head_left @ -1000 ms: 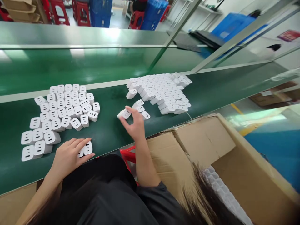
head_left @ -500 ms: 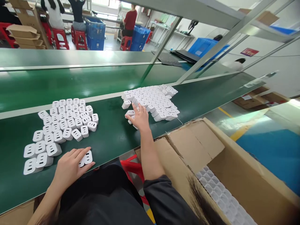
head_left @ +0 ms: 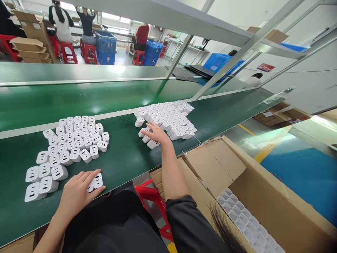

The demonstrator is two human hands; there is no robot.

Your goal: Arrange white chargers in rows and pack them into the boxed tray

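White USB charger blocks with slotted faces stand on the green work surface in two groups. Near the front edge, my left hand [head_left: 80,188] curls round a pair of chargers [head_left: 97,180], thumb on the near side and fingers on the far side. Beyond it spreads the left group of chargers [head_left: 71,144]. My right hand [head_left: 157,133] reaches over the near-left edge of the right group of chargers [head_left: 168,116], fingers spread. Several loose chargers [head_left: 152,144] show beside and under that hand; whether its fingertips press on them is partly hidden.
An open cardboard box [head_left: 218,165] with a white cell tray [head_left: 239,214] stands to my right, below the surface. Metal frame posts [head_left: 180,56] rise beyond the chargers. A red stool [head_left: 151,196] is beneath. Several people sit at a far bench beside blue crates [head_left: 105,47].
My right hand has drawn slightly back toward me and right, uncovering more loose chargers beneath it. My left hand stays around its chargers. The whole view has tilted up a little.
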